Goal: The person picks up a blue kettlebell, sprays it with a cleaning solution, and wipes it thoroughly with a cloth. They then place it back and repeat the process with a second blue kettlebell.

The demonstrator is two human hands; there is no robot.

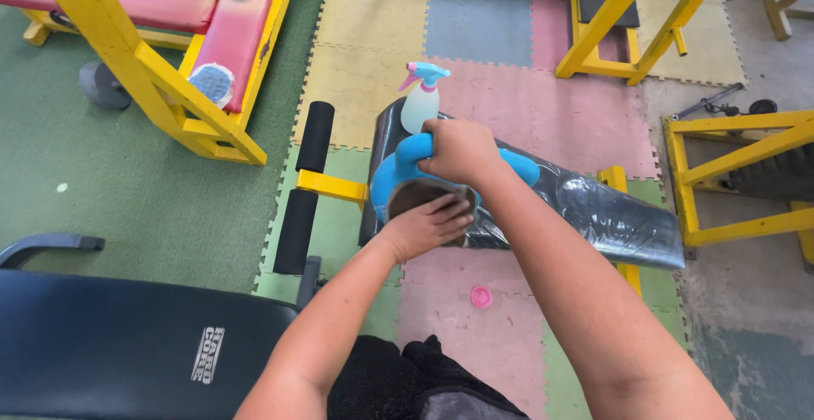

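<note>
- The blue bucket [398, 174] sits on the black bench pad [593, 208], at the end by the black foam rollers [305, 187].
- The right hand [458, 150] is clenched around the bucket's blue handle [519, 166], right on top of the bucket.
- The left hand [428, 227] lies flat with its fingers pressed on something brown at the bucket's open mouth. I cannot tell if it grips.
- A spray bottle [421, 98] stands just behind the bucket, past the right hand.
- A small pink lid [481, 296] lies on the floor mat [500, 335], near the bucket.
</note>
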